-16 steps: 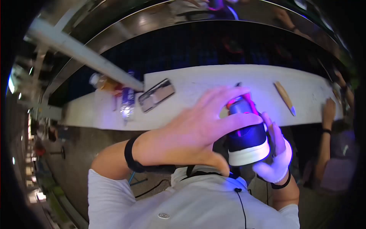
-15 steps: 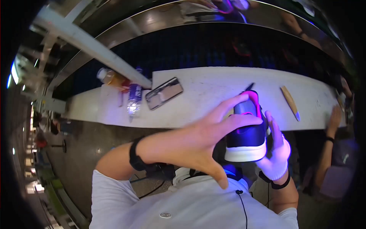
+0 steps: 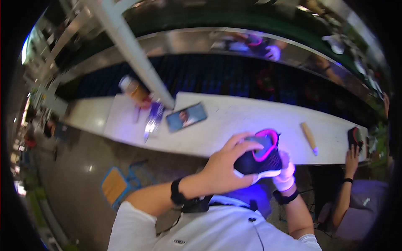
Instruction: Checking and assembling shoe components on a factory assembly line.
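Observation:
A black sneaker (image 3: 271, 161) with a pink-lined collar and a white sole is held up in front of my chest, its opening facing up. Bare, my left hand (image 3: 226, 165) closes around its left part, with fingers at the grey tongue and the thumb low beside the sole. My right hand (image 3: 285, 173), in a white glove, supports the shoe from the right and behind. Most of its fingers are hidden by the shoe. A bluish-purple light falls on the glove and sole.
On the white table lie a phone (image 3: 187, 117), a clear bottle (image 3: 154, 117), an amber drink bottle (image 3: 135, 88) and a wooden-handled tool (image 3: 308, 137). A co-worker's hand (image 3: 352, 154) touches another dark shoe (image 3: 355, 136) at right. A blue-framed stool (image 3: 114, 184) stands left; a metal post (image 3: 134, 56) rises behind.
The sneaker has turned from heel-toward-me to a sideways tilt. My left hand, earlier spread over the opening with its thumb free, has closed around the shoe. The whole view has shifted.

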{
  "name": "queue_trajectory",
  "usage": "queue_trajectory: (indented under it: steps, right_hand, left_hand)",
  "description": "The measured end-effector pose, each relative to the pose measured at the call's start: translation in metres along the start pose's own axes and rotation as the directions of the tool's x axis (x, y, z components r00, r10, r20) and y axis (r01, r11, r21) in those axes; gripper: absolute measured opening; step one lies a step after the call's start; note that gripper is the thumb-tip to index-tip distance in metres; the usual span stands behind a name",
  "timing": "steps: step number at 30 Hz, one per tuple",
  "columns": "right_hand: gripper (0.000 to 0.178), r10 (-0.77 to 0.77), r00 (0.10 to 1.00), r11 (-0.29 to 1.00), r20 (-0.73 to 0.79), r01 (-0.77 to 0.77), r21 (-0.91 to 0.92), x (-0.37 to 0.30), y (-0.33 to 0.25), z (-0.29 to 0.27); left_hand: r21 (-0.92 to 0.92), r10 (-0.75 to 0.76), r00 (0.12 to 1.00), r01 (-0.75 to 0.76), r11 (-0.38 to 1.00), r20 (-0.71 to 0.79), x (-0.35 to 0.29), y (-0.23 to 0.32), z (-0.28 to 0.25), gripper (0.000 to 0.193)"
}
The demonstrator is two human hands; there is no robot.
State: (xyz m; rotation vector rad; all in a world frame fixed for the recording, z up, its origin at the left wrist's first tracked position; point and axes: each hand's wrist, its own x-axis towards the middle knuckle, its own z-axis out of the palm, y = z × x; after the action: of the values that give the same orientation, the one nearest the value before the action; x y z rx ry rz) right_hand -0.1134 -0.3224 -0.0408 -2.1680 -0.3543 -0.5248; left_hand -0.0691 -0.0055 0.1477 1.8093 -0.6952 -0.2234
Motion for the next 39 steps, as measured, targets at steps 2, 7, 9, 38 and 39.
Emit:
queue_trajectory:
  steps: [2, 7, 9, 38, 39]
  right_hand:
    - [0.054, 0.45, 0.881, 0.811, -0.145, -0.335, 0.479, -0.003, -0.007, -0.012]
    - [0.038, 0.16, 0.861, 0.969, -0.482, -0.045, 0.242, 0.097, -0.073, -0.139]
    - [0.043, -0.357, 0.769, 0.924, -0.53, 0.209, -0.319, 0.178, -0.105, -0.198]
    - [0.049, 0.153, 0.967, 0.604, -0.205, -0.255, -0.755, 0.479, 0.078, -0.269]
    - [0.049, 0.15, 0.956, 0.611, -0.25, -0.289, -0.737, 0.477, 0.077, -0.268]
  left_hand:
    - [-0.236, 0.171, 0.977, -0.137, 0.962, 0.128, 0.01, 0.011, -0.005, 0.104]
    - [-0.542, 0.331, 0.94, -0.324, 0.776, -0.088, 0.023, 0.003, 0.014, 0.108]
    - [-0.57, 0.223, 0.975, -0.174, 0.803, 0.016, 0.009, -0.01, 0.026, 0.101]
    - [0.096, -0.187, 0.888, 0.248, 0.964, -0.419, 0.227, -0.159, 0.039, 0.083]
    - [-0.063, -0.298, 0.818, 0.308, 0.949, -0.492, 0.267, -0.167, 0.039, 0.085]
